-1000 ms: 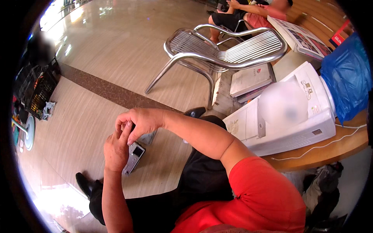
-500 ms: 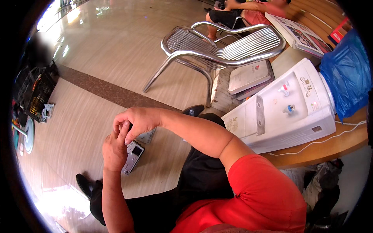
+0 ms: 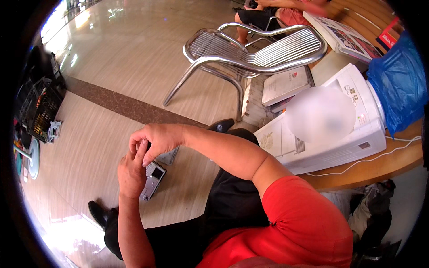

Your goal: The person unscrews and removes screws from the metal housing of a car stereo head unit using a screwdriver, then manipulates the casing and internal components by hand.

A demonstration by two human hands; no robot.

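My left hand [image 3: 131,173] is raised over the floor, its fingers curled up against my right hand. My right hand [image 3: 157,139] reaches across from the right, bent down at the wrist, its thumb and fingers closed in a pinch at the left fingertips. A small dark bit shows between the two hands, but the fingers cover most of it and its kind cannot be made out. Beneath the hands lies a grey metal device [image 3: 152,184] with a black square part, partly hidden by my left hand. Beside it a pale flat piece [image 3: 169,156] shows under my right wrist.
A metal slatted chair [image 3: 250,56] stands ahead. To the right, a white water dispenser [image 3: 290,154] lies on a wooden surface by a blue plastic bag [image 3: 397,85]. A black crate [image 3: 47,107] is at the left. Another person [image 3: 263,18] sits at the back.
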